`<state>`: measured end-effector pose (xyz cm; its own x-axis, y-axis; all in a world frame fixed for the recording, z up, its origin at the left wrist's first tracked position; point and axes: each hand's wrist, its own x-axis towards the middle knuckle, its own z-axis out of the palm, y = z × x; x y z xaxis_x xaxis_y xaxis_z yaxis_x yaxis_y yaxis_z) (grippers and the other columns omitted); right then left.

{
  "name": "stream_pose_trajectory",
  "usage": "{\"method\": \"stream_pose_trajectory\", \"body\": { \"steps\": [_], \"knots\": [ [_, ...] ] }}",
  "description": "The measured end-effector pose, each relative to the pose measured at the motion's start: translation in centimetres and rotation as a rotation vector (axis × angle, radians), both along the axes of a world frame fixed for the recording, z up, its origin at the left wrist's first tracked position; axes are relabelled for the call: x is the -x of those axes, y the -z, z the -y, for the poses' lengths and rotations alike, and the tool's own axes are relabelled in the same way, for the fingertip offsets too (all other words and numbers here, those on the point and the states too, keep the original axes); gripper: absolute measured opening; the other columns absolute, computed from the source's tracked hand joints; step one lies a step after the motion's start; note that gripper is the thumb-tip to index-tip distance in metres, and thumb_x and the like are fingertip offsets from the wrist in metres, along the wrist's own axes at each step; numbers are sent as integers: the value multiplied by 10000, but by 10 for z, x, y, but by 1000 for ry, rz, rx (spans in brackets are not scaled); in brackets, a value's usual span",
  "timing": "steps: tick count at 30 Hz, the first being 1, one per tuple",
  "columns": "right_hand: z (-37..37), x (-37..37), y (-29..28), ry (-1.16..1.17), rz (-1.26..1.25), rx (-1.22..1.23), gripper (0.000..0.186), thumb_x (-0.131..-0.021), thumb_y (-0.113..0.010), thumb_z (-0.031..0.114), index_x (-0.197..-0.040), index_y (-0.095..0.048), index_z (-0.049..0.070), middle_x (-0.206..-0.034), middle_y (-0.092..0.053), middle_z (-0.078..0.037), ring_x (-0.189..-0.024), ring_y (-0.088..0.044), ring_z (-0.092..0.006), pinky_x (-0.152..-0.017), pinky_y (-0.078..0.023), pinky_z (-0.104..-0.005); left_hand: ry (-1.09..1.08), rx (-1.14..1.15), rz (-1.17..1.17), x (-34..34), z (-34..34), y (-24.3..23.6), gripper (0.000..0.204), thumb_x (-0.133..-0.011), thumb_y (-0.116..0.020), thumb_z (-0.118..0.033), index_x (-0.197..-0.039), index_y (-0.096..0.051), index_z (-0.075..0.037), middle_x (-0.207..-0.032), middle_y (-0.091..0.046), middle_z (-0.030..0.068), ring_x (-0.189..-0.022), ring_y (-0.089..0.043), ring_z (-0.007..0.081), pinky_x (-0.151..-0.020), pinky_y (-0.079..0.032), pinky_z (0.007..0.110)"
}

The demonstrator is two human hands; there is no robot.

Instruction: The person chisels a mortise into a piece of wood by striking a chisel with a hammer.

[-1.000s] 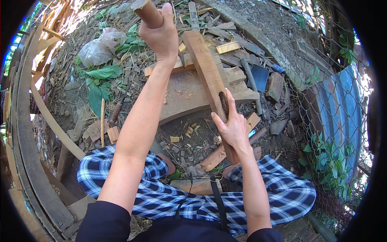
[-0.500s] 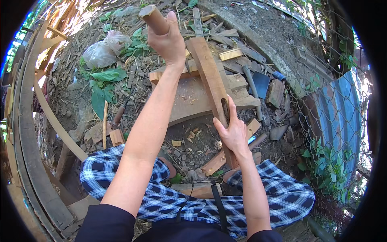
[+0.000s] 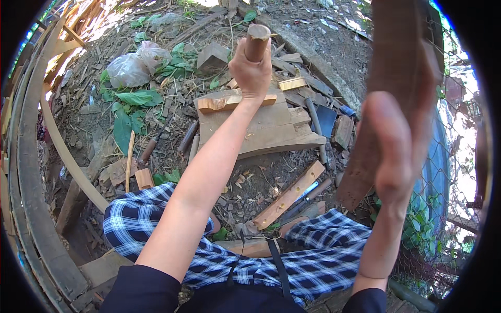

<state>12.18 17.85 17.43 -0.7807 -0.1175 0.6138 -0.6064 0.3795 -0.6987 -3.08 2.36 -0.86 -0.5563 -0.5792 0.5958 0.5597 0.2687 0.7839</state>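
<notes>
My left hand is closed round a thick round wooden handle, held upright with its butt end toward me. Whatever lies at the handle's far end is hidden behind the hand. A wooden beam is lifted up at the right, close to the camera and blurred, with my right hand gripping it, thumb on the near side. Below my left hand, a broad wooden board with a curved near edge lies on the ground. A lighter notched strip rests across it, partly behind my wrist.
A wooden piece with holes lies between my feet. A blue-bladed tool is right of the board. Several loose tool handles lie left. A plastic bag sits among leaves. Curved planks stand left; wire fencing runs along the right.
My right hand has raised the beam off the board and swung it to the right, nearer the camera. My left hand has shifted right with the handle, uncovering the board.
</notes>
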Motion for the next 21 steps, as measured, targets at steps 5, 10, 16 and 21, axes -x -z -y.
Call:
{"method": "stream_pose_trajectory", "body": {
  "steps": [5,10,16,21],
  "knots": [
    [-20,8,42,35,450,-475,765,-895,-677,350,-1550,-361,112,-1281,-644,-266,-1203,-633,-343,-1058,-447,-426,31,44,-47,-4,-2,2,170,-839,-767,-152,-893,-653,-38,-718,-654,149,-675,-698,263,-659,-526,343],
    [-14,0,99,78,542,-52,816,-904,-667,368,-1570,-311,60,-1527,-444,-283,-1375,-501,-381,-1145,-377,-424,72,-95,7,-1,13,3,247,-903,-776,-249,-870,-674,-27,-747,-696,25,-674,-646,120,-629,-497,321],
    [1,-14,201,124,839,-356,882,-893,-650,404,-1617,-185,209,-1094,-692,-336,-1043,-654,-530,-960,-510,-546,85,-130,11,12,34,19,284,-893,-794,-208,-782,-611,-22,-691,-614,0,-628,-562,102,-632,-455,291],
    [-4,-19,224,184,810,-626,890,-891,-651,419,-1610,-169,213,-931,-706,-318,-893,-686,-515,-821,-544,-568,150,-97,-99,14,32,14,256,-925,-746,-114,-763,-559,-51,-617,-576,11,-475,-514,66,-418,-395,222]
  ]
}}
